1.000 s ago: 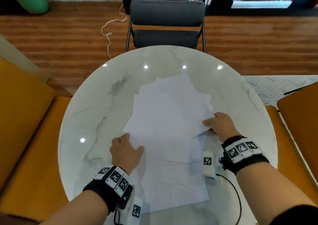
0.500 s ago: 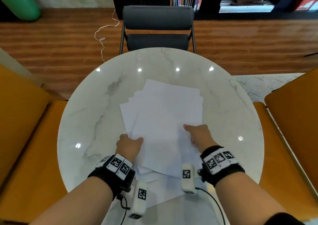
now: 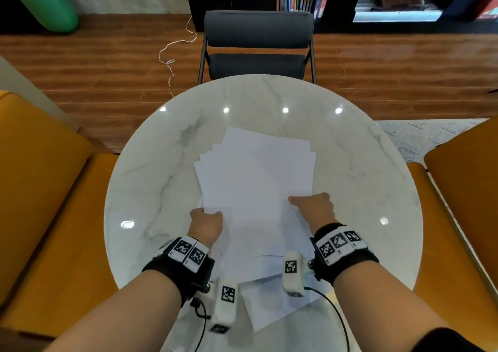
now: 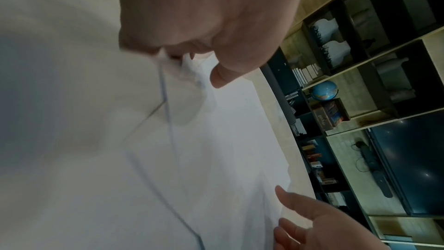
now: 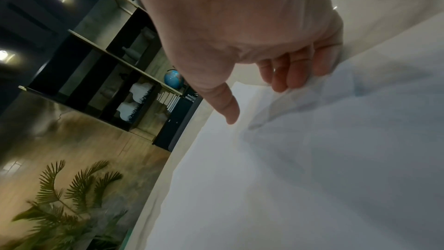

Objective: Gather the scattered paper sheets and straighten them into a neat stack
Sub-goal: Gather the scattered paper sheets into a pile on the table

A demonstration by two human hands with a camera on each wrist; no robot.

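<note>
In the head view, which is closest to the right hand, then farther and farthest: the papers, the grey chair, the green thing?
1. Papers: gripped by the right hand.
2. Grey chair: across the table.
3. Green thing: far left corner.

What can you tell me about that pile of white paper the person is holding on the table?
The paper sheets are plain white and blank, lying flat on the round marble table, overlapping but fanned, with corners staggered at the far left. The left hand grips their near-left edge; the right hand holds the right side, thumb on top. A few sheets poke out crookedly nearer the person.
</note>
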